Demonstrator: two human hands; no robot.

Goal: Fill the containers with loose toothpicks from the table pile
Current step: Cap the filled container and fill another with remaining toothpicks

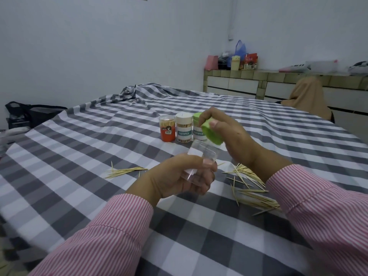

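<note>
Two hands are raised over a table [99,156] draped in a grey and white checked cloth. Three closed containers are lined up beyond them: an orange-labelled one [167,128], a white-lidded one [184,128] and a green-lidded one [197,126], each showing toothpicks or a label through its wall.

An empty clear container [196,160] is gripped by the left hand [179,177], fingers and thumb curled round its lower part; it is tilted, its long axis running up and to the right, its open mouth turned toward the right hand [229,134]. A green lid [212,132] is pinched in that hand, just above and clear of the mouth.

Loose toothpicks are scattered in two groups. The larger pile [253,188] lies under and beside the right wrist, near the person; a smaller cluster [125,170] lies left of the left hand. The right hand is judged the nearer to the main pile, so the lid would probably have to be set down before toothpicks are gathered and fed lengthwise into the mouth.
</note>
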